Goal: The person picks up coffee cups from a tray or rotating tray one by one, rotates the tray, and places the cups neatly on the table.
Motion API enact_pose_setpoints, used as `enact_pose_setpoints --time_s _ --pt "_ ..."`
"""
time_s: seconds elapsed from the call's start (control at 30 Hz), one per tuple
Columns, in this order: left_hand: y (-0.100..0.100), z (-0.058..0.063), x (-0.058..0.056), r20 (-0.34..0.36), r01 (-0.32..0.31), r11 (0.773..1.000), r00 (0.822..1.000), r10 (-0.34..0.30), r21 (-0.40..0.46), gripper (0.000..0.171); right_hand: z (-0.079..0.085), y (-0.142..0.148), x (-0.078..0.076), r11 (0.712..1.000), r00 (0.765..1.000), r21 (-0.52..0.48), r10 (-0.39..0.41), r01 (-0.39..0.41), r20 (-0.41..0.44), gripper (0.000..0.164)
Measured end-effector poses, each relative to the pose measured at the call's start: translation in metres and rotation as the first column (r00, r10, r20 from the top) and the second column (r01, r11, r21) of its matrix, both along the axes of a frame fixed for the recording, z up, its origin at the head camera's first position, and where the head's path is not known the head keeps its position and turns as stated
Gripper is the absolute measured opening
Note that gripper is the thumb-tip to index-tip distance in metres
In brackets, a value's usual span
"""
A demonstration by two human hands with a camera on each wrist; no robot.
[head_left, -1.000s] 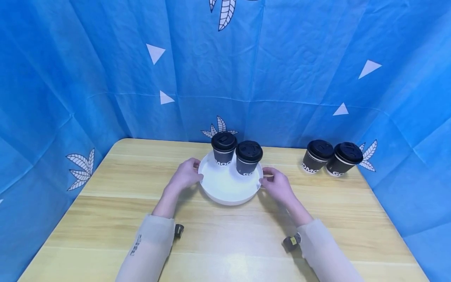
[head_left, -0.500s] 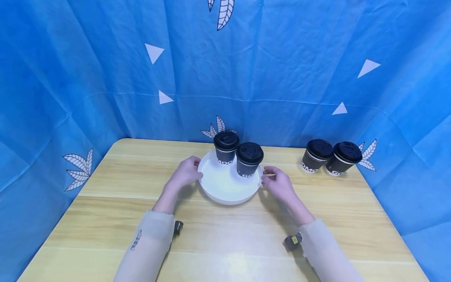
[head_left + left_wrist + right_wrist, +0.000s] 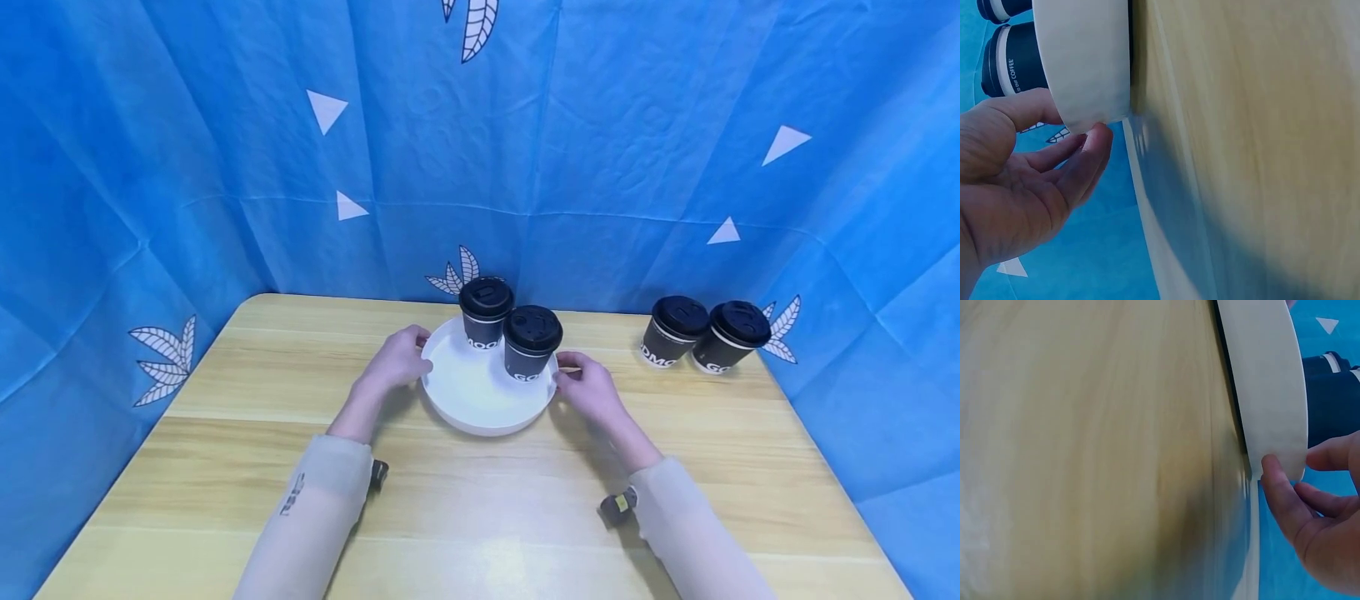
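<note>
A round white tray (image 3: pixel 471 402) with a low wall is on the wooden table. Two dark paper coffee cups with black lids stand upright on it, the back-left cup (image 3: pixel 482 327) close beside the right cup (image 3: pixel 527 358). My left hand (image 3: pixel 394 360) holds the tray's left side; in the left wrist view, the thumb (image 3: pixel 1034 106) lies at the rim and the other fingers bend against the outer wall. On the opposite side, my right hand (image 3: pixel 592 390) pinches the tray wall, with a fingertip (image 3: pixel 1270 464) on its outside in the right wrist view.
Two more lidded coffee cups stand side by side at the table's back right, a left one (image 3: pixel 673 332) and a right one (image 3: pixel 729 335). A blue curtain (image 3: pixel 615 150) hangs behind and along both sides of the table (image 3: pixel 480 517).
The tray has turned slightly clockwise seen from above: the back-left cup has shifted right and away, the right cup a little nearer. Both hands stay at the tray's sides.
</note>
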State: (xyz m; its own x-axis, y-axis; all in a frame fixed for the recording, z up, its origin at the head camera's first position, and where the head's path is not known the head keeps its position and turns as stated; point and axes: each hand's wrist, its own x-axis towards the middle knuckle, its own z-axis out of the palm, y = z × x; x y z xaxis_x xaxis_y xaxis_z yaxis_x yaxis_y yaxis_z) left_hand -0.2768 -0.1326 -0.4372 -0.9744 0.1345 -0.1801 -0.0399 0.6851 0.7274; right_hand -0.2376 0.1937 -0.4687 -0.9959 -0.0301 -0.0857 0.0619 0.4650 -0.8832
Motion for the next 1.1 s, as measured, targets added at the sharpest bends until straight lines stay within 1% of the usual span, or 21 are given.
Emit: enact_pose_setpoints --time_s 0.17,0.23,0.3,0.37,0.47,0.53,0.6,0.7,0.8,0.87,0.93,1.1 --pt "-0.001 -0.001 -0.002 -0.029 0.036 0.998 0.999 -0.037 -0.047 0.055 0.002 -0.001 0.003 1.000 1.000 -0.016 0.007 -0.007 -0.004 0.043" --pt "-0.002 -0.001 -0.002 -0.051 0.057 0.995 0.997 -0.062 -0.088 0.055 0.003 -0.001 0.004 1.000 1.000 -0.023 0.013 -0.014 -0.004 0.044" --pt "-0.003 -0.002 -0.002 -0.070 0.068 0.987 0.994 -0.079 -0.148 0.056 0.003 -0.001 0.005 1.000 1.000 -0.021 0.020 -0.020 -0.005 0.044" --pt "-0.005 -0.001 -0.001 -0.081 0.072 0.971 0.992 -0.093 -0.228 0.059 0.003 -0.001 0.007 1.000 1.000 -0.006 0.029 -0.029 -0.009 0.045" --pt "-0.006 -0.002 0.001 -0.091 0.082 0.937 0.989 -0.119 -0.341 0.063 0.002 0.000 0.009 0.999 0.999 0.027 0.030 -0.030 -0.013 0.046" --pt "-0.007 -0.004 0.001 -0.096 0.099 0.914 0.984 -0.149 -0.394 0.065 0.002 0.001 0.011 0.998 0.999 0.045 0.035 -0.035 -0.018 0.046" --pt "-0.008 -0.006 0.001 -0.110 0.125 0.894 0.976 -0.189 -0.431 0.066 0.002 0.000 0.013 0.998 0.999 0.050 0.037 -0.036 -0.019 0.047" --pt "-0.009 -0.008 0.001 -0.130 0.172 0.867 0.957 -0.259 -0.468 0.067 0.004 0.000 0.016 0.997 0.999 0.065 0.041 -0.039 -0.021 0.048" --pt "-0.011 -0.009 0.001 -0.148 0.206 0.847 0.938 -0.314 -0.490 0.069 0.007 0.000 0.019 0.995 0.999 0.091 0.031 -0.029 -0.026 0.049" --pt "-0.012 -0.010 0.001 -0.154 0.222 0.837 0.928 -0.339 -0.501 0.071 0.008 0.001 0.020 0.994 0.999 0.103 0.026 -0.021 -0.043 0.050" --pt "-0.013 -0.010 0.001 -0.160 0.234 0.830 0.920 -0.357 -0.507 0.073 0.009 0.001 0.021 0.997 0.998 0.083 0.008 -0.003 -0.069 0.052" --pt "-0.015 -0.012 0.000 -0.167 0.256 0.814 0.905 -0.392 -0.521 0.074 0.008 0.002 0.022 0.999 0.988 -0.012 -0.034 0.033 -0.153 0.060"
